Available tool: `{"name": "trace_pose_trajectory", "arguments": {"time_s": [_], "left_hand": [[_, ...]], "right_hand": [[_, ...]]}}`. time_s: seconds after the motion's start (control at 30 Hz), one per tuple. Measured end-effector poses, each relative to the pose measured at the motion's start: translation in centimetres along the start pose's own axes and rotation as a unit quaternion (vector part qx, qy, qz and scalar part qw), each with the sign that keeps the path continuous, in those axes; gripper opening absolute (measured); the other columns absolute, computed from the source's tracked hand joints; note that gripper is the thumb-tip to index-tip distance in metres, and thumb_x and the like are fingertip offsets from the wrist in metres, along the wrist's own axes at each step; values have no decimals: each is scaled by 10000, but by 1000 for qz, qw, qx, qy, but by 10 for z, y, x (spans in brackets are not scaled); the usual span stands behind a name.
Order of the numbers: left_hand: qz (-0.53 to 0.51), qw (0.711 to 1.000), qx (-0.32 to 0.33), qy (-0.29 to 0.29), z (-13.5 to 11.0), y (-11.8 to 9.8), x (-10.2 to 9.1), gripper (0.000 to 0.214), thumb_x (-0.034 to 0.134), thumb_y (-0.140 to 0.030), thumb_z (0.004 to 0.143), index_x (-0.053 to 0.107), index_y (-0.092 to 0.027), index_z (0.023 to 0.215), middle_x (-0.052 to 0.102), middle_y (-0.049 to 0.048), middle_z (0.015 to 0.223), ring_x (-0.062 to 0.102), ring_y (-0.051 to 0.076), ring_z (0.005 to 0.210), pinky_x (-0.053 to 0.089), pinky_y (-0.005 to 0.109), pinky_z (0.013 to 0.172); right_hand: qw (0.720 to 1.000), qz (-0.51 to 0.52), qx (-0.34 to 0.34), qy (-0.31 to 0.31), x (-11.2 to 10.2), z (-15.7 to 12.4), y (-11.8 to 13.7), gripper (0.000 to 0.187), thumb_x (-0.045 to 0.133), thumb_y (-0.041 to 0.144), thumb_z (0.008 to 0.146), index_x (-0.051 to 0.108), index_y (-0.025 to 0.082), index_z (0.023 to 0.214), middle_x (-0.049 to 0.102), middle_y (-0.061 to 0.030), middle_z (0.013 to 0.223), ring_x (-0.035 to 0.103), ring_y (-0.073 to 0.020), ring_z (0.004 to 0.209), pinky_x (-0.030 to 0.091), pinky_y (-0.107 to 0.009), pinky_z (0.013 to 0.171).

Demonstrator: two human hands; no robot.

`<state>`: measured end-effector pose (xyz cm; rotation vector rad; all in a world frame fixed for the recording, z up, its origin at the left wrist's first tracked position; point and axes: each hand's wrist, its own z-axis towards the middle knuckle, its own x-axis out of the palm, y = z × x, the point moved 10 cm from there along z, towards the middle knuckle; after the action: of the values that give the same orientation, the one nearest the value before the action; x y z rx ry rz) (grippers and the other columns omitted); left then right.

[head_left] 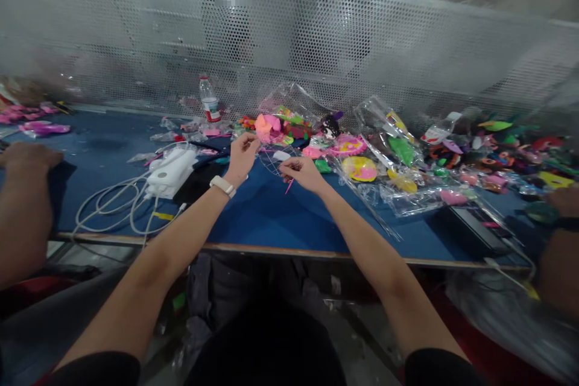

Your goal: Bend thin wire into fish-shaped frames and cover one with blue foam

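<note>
My left hand (243, 155) is closed in a pinch beside a round wire frame (266, 164). Whatever its fingertips hold is too small to make out. Across the frame, my right hand (302, 171) pinches a thin pink strip (289, 186), whose end sticks out below the fingers. A small white piece (281, 156) lies between the two hands. Just behind them sits a pink and orange ruffled piece (268, 126). A yellow and pink disc (359, 169) rests to the right of my right hand.
A white power strip (170, 172) with looped cables lies left. A bottle (209, 101) stands by the perforated metal panel (289, 42). Bagged colourful pieces (402, 151) and a dark phone-like box (474, 229) are at right. Other people's arms (25, 193) rest at both sides.
</note>
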<state>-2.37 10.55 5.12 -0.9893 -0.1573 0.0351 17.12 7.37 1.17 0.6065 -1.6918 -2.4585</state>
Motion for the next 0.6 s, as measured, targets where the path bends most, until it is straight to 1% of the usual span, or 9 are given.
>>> {"name": "trace_pose_trajectory", "arguments": {"time_s": [0.1,0.2,0.27,0.33,0.4,0.43,0.5,0.57,0.6], "left_hand": [[-70,994,-8,-86,12,-4,-22,213,718,-255,912,578,-209,758,573,-24,687,544,122,632,450,237,620],[-210,960,-47,-177,28,-12,-67,342,680,-336,977,480,-222,724,531,-28,675,507,106,568,452,224,565],[-281,948,-53,-139,40,-32,-92,325,586,-350,1044,521,-224,751,473,-38,624,455,92,508,428,201,523],[-311,943,-8,-115,46,-59,-123,325,476,-411,1104,649,-245,885,525,-33,635,439,86,481,382,181,473],[-338,927,69,-149,42,-83,-156,451,464,-659,1064,691,-302,909,538,-38,588,423,102,428,363,203,410],[-353,920,91,-147,40,-89,-162,507,474,-757,1018,700,-320,893,515,-44,552,391,101,390,344,210,379],[-347,932,69,-82,40,-88,-142,544,552,-825,936,681,-313,804,433,-62,483,295,86,316,275,218,322],[-272,960,-27,64,37,-70,-85,473,687,-708,917,653,-269,746,410,-73,480,268,67,292,237,209,311],[-201,964,-83,152,29,-55,-51,406,749,-625,910,664,-253,771,477,-63,530,358,78,323,287,210,334]], "right_hand": [[1000,-15,-2,8,0,1,2,416,837,580,816,787,172,881,757,-44,720,729,-185,610,617,-296,626],[1000,-22,-9,-11,-6,3,4,428,822,599,820,766,178,868,757,-49,733,717,-173,597,600,-281,601],[999,-21,-11,-36,-12,3,4,441,812,613,823,750,179,870,753,-50,735,709,-167,591,594,-277,591],[999,-19,-13,-47,-14,4,4,435,805,607,829,742,179,874,746,-47,731,706,-163,587,592,-276,589],[999,-21,-17,-42,-13,4,4,417,796,588,842,742,176,875,744,-48,737,706,-160,590,591,-275,592],[999,-22,-20,-38,-12,4,4,412,791,582,848,743,174,873,744,-48,741,706,-158,592,589,-273,593],[999,-23,-22,-35,-11,4,4,410,782,578,858,744,170,871,741,-47,742,709,-157,600,585,-271,599],[999,-24,-21,-30,-10,3,5,418,787,584,856,744,168,869,737,-43,737,707,-156,605,580,-269,600],[999,-23,-20,-25,-9,3,6,425,791,590,853,743,168,869,734,-40,733,703,-155,601,577,-270,597]]}}
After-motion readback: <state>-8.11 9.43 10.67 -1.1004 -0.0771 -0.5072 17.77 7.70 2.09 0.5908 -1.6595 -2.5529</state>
